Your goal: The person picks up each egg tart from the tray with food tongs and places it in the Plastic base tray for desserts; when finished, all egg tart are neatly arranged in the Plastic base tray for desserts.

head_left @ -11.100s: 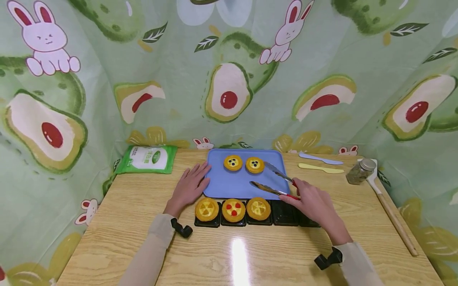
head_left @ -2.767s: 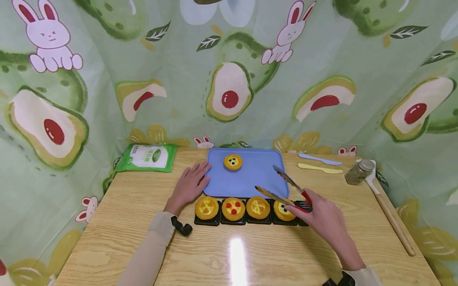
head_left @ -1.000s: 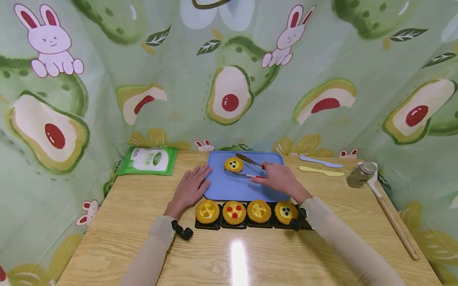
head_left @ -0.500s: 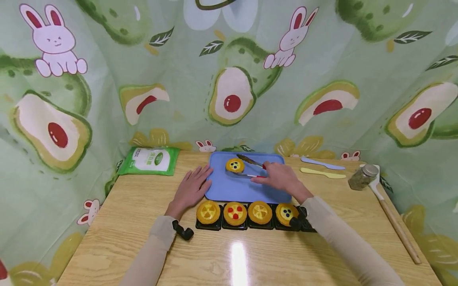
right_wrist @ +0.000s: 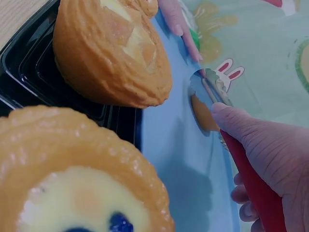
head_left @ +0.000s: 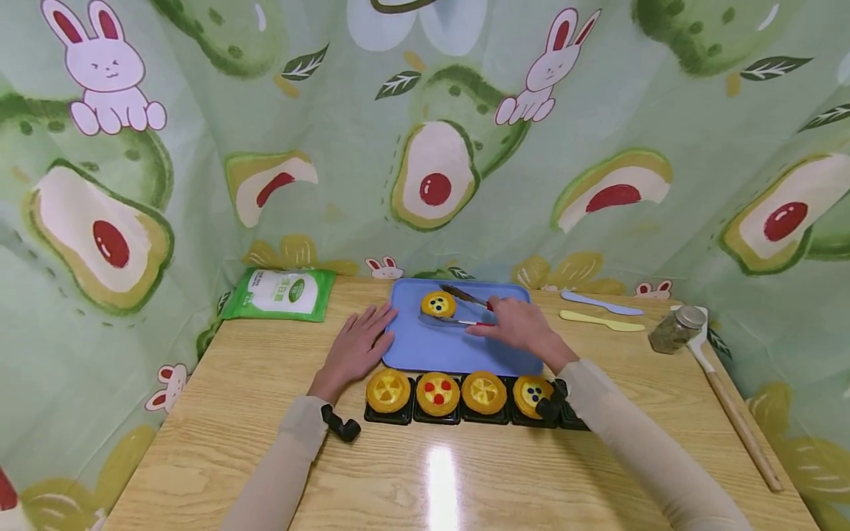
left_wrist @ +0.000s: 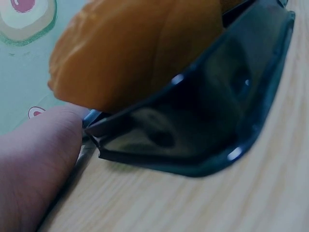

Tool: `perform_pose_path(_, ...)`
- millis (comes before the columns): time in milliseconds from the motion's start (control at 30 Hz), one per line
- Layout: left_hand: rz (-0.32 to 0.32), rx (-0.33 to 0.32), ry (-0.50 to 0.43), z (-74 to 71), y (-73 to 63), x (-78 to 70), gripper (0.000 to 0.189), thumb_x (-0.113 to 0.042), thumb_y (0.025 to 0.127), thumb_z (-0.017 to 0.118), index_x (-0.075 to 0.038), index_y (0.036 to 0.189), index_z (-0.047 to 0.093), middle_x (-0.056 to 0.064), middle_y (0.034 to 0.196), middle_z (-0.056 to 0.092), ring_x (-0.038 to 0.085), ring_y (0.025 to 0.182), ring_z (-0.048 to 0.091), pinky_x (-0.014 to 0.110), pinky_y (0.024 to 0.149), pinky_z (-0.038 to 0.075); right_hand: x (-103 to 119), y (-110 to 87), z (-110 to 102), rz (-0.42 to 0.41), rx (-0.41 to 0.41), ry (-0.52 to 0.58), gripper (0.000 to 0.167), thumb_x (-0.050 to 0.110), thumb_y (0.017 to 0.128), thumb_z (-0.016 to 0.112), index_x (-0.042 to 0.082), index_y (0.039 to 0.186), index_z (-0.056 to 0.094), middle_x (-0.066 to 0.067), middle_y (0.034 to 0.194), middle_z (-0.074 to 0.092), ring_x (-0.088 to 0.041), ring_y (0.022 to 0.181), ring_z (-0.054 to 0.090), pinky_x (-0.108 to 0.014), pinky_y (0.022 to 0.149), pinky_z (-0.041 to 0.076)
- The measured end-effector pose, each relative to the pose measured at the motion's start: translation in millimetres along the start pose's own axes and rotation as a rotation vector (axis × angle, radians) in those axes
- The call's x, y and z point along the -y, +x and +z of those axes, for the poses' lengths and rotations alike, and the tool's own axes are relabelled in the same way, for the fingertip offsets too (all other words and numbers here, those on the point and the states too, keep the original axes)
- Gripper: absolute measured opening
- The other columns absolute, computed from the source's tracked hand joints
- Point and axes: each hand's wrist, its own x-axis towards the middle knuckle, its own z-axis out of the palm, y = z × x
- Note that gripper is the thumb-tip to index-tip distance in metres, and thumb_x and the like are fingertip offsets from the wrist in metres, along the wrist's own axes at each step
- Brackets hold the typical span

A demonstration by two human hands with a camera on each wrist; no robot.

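My right hand grips the red handles of metal tongs. The tongs' tips stand either side of a blueberry-topped egg tart at the back left of the blue tray. My left hand lies flat with spread fingers at the tray's left edge. In front of the tray runs a row of small black holders. From the left they carry an egg tart with yellow fruit pieces, a red-topped one, another yellow-fruit one and a blueberry one. My right sleeve partly hides the rightmost holder.
A green-and-white packet lies at the back left. Toward the back right are a blue plastic knife and a yellow one. Beside them stand a glass jar and a wooden-handled spatula. A patterned curtain encloses the table.
One blueberry tart went from the tray into the fourth black holder. The right hand then carried the tongs left to the remaining tart, staying there this last half second. My left hand stays put.
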Motion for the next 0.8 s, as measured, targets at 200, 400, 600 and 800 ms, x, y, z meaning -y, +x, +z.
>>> perform_pose_path(200,-0.004,0.007,0.007,0.5,0.7,0.7,0.059,-0.053,0.112,0.032,-0.03,0.167,0.029,-0.012,0.173,0.02,0.023,0.161,0.015,0.052,0.129,0.01,-3.2,0.9,1.4,-0.011,-0.001,-0.008,0.063,0.068,0.089,0.071,0.006,0.089,0.063,0.001,0.062,0.044,-0.016,0.052,0.044,-0.03,0.048,0.031)
perform_pose_path(400,0.011,-0.014,-0.001,-0.3,0.8,-0.2,0.059,-0.05,0.112,0.034,-0.026,0.166,0.032,-0.007,0.172,0.024,0.028,0.16,0.02,0.056,0.128,0.013,-4.5,1.9,0.8,-0.005,0.0,-0.015,0.059,0.068,0.089,0.071,0.01,0.087,0.063,0.0,0.062,0.05,-0.016,0.052,0.046,-0.03,0.046,0.033)
perform_pose_path(600,0.005,-0.002,0.002,-1.2,0.2,-1.0,0.059,-0.051,0.112,0.033,-0.028,0.167,0.03,-0.009,0.173,0.023,0.026,0.16,0.018,0.055,0.128,0.012,-6.4,2.5,1.8,-0.01,-0.013,-0.024,0.057,0.068,0.087,0.073,0.012,0.083,0.062,0.0,0.061,0.05,-0.016,0.053,0.046,-0.03,0.046,0.034)
perform_pose_path(800,0.003,0.001,0.005,-0.2,0.1,0.2,0.06,-0.052,0.112,0.032,-0.029,0.167,0.029,-0.009,0.173,0.022,0.025,0.161,0.017,0.055,0.128,0.012,-6.4,2.6,4.9,-0.028,-0.037,-0.03,0.054,0.065,0.086,0.076,0.015,0.078,0.057,0.004,0.06,0.037,-0.015,0.052,0.04,-0.029,0.046,0.027)
